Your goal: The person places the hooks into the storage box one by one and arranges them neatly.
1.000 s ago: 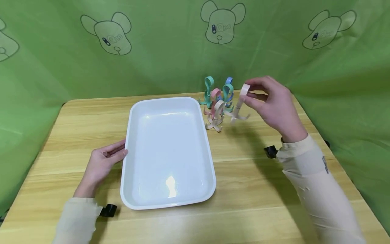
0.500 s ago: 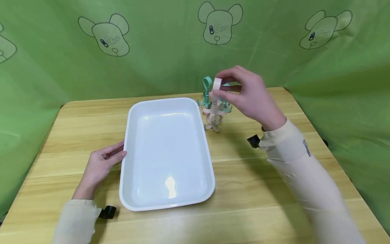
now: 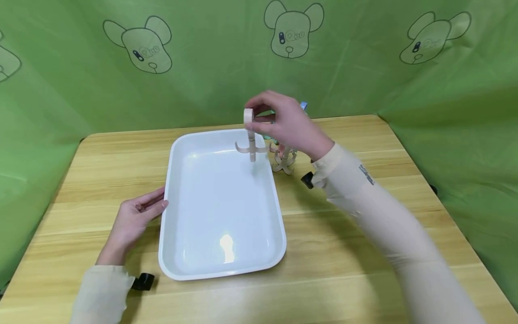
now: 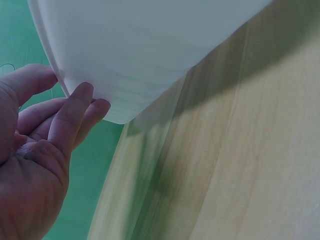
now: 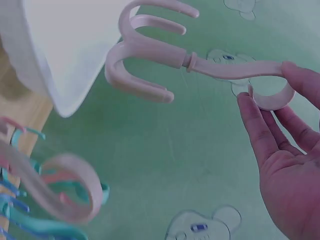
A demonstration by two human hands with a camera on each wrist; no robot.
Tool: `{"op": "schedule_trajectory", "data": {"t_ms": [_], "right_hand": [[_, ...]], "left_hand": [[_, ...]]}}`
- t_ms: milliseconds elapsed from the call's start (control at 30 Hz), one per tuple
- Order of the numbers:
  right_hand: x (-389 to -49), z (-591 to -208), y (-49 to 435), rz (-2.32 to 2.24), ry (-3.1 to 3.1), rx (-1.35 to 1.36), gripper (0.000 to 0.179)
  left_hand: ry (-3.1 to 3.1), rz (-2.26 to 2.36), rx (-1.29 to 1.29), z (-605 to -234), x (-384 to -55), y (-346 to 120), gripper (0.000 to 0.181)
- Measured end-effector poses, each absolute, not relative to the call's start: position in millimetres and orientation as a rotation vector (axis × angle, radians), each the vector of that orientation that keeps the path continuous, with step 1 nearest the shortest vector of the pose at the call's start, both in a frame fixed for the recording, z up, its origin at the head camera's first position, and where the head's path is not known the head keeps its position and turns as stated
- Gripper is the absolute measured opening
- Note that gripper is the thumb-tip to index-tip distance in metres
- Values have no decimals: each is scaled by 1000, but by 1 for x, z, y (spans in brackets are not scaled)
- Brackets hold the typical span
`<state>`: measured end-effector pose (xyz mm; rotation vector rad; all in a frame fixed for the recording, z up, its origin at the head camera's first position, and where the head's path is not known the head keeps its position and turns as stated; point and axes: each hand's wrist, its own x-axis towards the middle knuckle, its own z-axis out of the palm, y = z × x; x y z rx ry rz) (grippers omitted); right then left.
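Note:
A white rectangular tray lies on the table. My left hand pinches its left rim; in the left wrist view the thumb is on one side of the tray wall and the fingers are on the other. Over the tray's far right corner, my right hand holds a pale pink claw hook hanger by its curved top. The right wrist view shows this hanger pinched between thumb and fingertips, its prongs free. Another pale hanger stands just right of the tray.
Behind the right hand, more claw hangers are partly hidden, among them a blue one. In the right wrist view, teal hangers and a blurred pale one cluster together. A green curtain borders the wooden table.
My right hand has carried the pale pink hanger leftward, from right of the other hangers, past them to above the tray. The left hand has stayed at the tray's rim.

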<state>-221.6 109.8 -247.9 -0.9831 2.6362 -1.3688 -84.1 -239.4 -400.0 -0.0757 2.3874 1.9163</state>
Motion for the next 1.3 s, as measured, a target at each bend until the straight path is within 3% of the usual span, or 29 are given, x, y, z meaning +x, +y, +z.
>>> {"op": "schedule_trajectory", "data": {"t_ms": [1300], "right_hand": [[-255, -301, -5, -1184, 2488, -936, 34]], "left_hand": [[2386, 1926, -69, -402, -85, -242, 52]]}}
